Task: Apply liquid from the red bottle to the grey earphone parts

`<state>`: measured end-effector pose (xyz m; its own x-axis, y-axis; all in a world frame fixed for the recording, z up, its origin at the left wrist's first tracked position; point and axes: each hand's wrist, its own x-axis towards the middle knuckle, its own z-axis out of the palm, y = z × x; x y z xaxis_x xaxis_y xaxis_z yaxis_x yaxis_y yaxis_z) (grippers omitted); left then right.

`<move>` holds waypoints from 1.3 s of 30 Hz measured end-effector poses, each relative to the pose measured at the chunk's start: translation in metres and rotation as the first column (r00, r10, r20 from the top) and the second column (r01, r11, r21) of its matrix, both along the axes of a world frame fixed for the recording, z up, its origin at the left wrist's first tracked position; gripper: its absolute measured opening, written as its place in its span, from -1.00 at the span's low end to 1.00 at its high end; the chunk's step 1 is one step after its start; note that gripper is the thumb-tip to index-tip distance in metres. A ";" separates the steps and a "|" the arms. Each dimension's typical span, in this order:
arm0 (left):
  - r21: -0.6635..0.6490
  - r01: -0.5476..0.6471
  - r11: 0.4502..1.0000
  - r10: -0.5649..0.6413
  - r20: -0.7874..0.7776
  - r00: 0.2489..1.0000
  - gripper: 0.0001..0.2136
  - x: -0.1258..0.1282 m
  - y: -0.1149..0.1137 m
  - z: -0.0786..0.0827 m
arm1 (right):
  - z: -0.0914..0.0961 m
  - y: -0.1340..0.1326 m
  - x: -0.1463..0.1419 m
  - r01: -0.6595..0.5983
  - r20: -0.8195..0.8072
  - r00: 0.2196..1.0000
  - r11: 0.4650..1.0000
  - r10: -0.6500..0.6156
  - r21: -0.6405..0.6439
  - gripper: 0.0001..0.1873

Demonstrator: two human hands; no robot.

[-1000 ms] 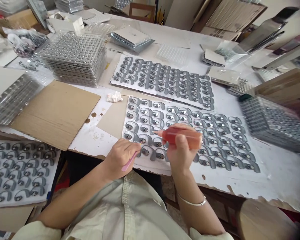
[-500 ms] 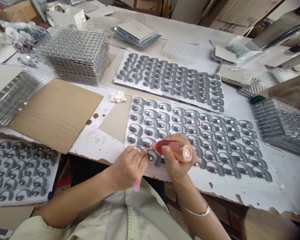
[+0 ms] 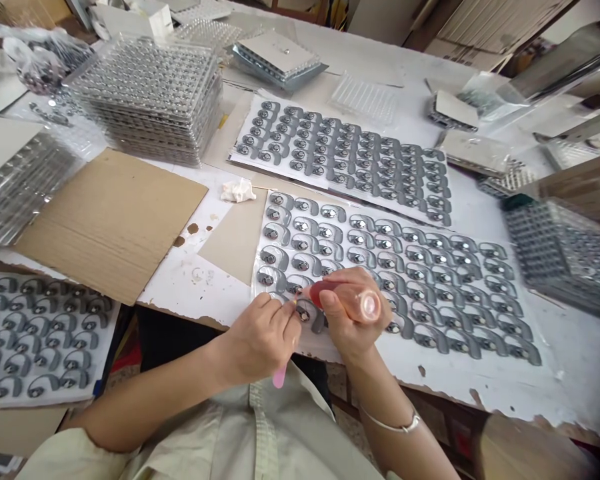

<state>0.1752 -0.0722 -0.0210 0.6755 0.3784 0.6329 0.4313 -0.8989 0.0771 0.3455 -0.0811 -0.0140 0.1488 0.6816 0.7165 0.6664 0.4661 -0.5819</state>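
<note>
A white sheet (image 3: 490, 373) at the table's front edge carries rows of grey curved pieces (image 3: 430, 267), each with a shiny round stone. My right hand (image 3: 347, 323) is closed round an orange-red squeeze bottle (image 3: 350, 299), its nozzle pointing left at a grey piece (image 3: 307, 313) in the sheet's near left corner. My left hand (image 3: 260, 337) is closed on a thin pink stick (image 3: 279, 379), whose tip meets the bottle's nozzle over that same piece.
A second sheet of grey pieces (image 3: 345, 150) lies behind the first, a third (image 3: 40, 333) at the lower left. A brown cardboard sheet (image 3: 110, 220), a crumpled white tissue (image 3: 237, 191), stacked clear trays of stones (image 3: 150, 100) and another stack (image 3: 565, 257) at the right surround the work.
My right hand lowered the bottle from level to nozzle-down over the near left corner. My left hand shifted right until the pink stick's tip reached the nozzle.
</note>
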 end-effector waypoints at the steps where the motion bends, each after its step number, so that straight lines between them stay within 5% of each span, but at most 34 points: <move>1: -0.003 -0.001 1.000 0.001 0.005 1.000 -0.88 0.000 0.000 0.000 | 0.000 0.000 0.000 -0.004 -0.003 1.000 1.000 0.004 0.008 -0.86; 39: -0.042 0.035 0.999 -0.034 0.025 0.999 -0.83 -0.002 0.003 0.006 | -0.002 0.003 0.002 0.014 -0.020 1.000 0.998 -0.013 0.064 -0.90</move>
